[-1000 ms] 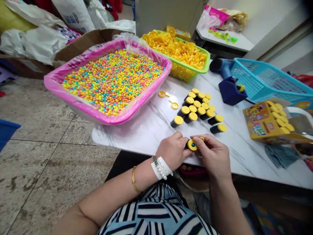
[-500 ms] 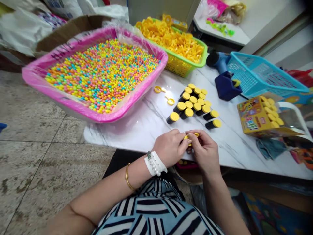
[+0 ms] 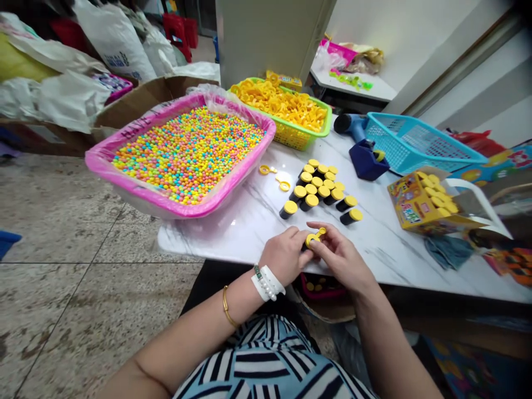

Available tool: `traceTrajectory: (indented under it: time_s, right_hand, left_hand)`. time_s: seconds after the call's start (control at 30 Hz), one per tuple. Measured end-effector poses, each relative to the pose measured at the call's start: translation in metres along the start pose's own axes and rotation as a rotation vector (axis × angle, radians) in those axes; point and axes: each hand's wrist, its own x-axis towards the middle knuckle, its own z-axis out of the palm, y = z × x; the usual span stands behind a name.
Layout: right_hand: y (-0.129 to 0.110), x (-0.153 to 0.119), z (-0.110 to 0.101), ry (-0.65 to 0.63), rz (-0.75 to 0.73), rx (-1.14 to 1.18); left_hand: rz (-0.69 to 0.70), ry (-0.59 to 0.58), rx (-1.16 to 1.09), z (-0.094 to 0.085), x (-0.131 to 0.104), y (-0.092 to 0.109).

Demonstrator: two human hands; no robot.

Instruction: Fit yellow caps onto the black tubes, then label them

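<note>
Candies, small round and multicoloured, fill the pink tray at ten o'clock from where I see the hands meet. Two loose yellow caps lie at eleven on the counter. My left hand is curled closed round a dark tube; over it sits a yellow ringed cap, where my half-open right hand rests its thumb. Yellow-lidded black tubes cluster at twelve; at two stands a blue basket.
</note>
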Motion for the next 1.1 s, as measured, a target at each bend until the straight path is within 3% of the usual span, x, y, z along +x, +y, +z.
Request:
traceTrajectory:
  time_s: [0.13,0.23,0.43,0.57,0.67,0.77,0.87,0.93,1.0,1.1]
  right_hand:
    - [0.000,-0.002,0.004,0.052,-0.014,-0.010]
    - [0.014,0.007,-0.001,-0.047,0.033,-0.050]
    - [0.033,0.024,-0.001,-0.043,0.100,-0.090]
    - [0.029,0.012,0.008,0.092,0.052,-0.010]
    - [0.024,0.005,0.007,0.197,0.030,0.257]
    - [0.019,0.008,0.000,0.100,0.088,0.416]
    - [0.015,0.019,-0.006,-0.103,0.159,0.395]
    - [0.013,0.026,-0.007,-0.172,0.189,0.341]
    - [0.012,0.029,-0.006,-0.199,0.170,0.226]
    - [0.011,0.023,0.000,-0.122,0.066,0.085]
  left_hand:
    - [-0.008,0.003,-0.037,0.001,-0.004,0.000]
    - [-0.028,0.009,-0.043,0.006,-0.005,-0.005]
    - [-0.025,0.097,-0.091,0.012,-0.005,-0.009]
    - [-0.009,0.148,-0.164,0.006,-0.008,-0.006]
    - [0.017,0.112,-0.125,0.003,-0.008,-0.007]
    - [0.032,0.091,-0.101,0.002,-0.008,-0.007]
    - [0.034,0.084,-0.096,0.002,-0.007,-0.008]
    - [0.035,0.076,-0.081,0.002,-0.006,-0.008]
    - [0.038,0.077,-0.061,0.003,-0.004,-0.008]
    - [0.049,0.106,-0.035,0.004,-0.002,-0.010]
